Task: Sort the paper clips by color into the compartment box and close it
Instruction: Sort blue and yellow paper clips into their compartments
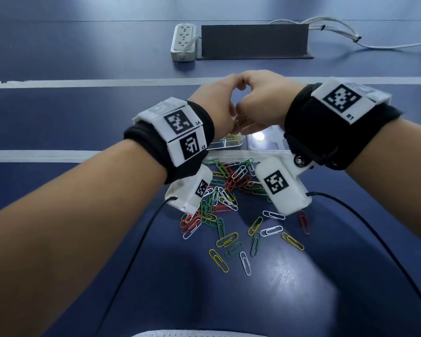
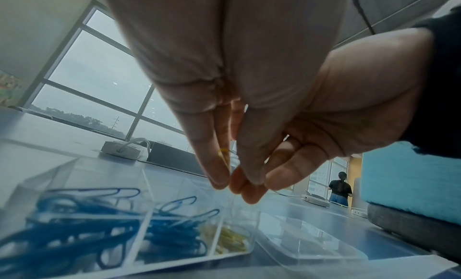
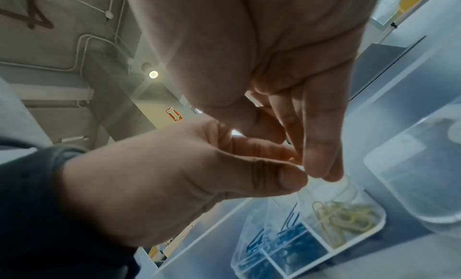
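Observation:
Both hands meet above the clear compartment box (image 1: 231, 145). In the left wrist view my left hand (image 2: 224, 182) pinches a yellow paper clip (image 2: 222, 154) between its fingertips, and my right hand (image 2: 252, 192) pinches at the same spot. The right wrist view shows my right hand (image 3: 324, 174) and left hand (image 3: 297, 176) fingertip to fingertip, with a bit of yellow between them. Below, one compartment holds yellow clips (image 3: 349, 216) and others hold blue clips (image 2: 75, 224). A loose pile of mixed-colour clips (image 1: 229, 195) lies in front of the box.
The box's clear lid (image 1: 265, 139) lies open to the right of the compartments. A white power strip (image 1: 184, 42), a dark flat block (image 1: 253, 41) and white cables (image 1: 338, 30) sit at the back of the blue table. Black wires trail from both wrist cameras.

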`<act>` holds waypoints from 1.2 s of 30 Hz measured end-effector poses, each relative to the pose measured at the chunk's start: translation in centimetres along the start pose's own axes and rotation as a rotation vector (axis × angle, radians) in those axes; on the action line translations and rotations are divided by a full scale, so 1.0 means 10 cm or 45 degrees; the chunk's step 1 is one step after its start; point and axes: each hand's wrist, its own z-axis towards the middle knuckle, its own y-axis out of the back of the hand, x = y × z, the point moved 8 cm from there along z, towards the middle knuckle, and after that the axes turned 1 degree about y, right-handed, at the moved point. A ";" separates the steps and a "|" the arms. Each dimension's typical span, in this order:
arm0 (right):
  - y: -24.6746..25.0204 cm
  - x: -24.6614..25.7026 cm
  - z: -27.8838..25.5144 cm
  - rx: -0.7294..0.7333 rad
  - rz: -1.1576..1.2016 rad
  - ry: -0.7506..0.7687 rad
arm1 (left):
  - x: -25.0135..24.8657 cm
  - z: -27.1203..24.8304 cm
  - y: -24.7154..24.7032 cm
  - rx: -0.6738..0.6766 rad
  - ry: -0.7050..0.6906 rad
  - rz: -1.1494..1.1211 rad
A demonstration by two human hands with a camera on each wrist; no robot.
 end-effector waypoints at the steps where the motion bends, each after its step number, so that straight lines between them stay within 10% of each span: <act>1: 0.01 0.00 -0.01 0.000 -0.008 0.000 | 0.00 0.01 -0.02 0.005 -0.001 -0.022; 12: 0.09 -0.05 -0.14 -0.051 -0.216 0.104 | 0.10 -0.08 0.22 -0.156 -0.058 -0.115; 20: -0.51 0.20 -0.32 0.156 -0.798 0.432 | 0.38 -0.43 0.15 0.097 -0.038 0.346; 36: -0.72 0.12 -0.39 0.248 -1.050 0.426 | 0.59 -0.85 -0.13 0.467 -0.011 0.547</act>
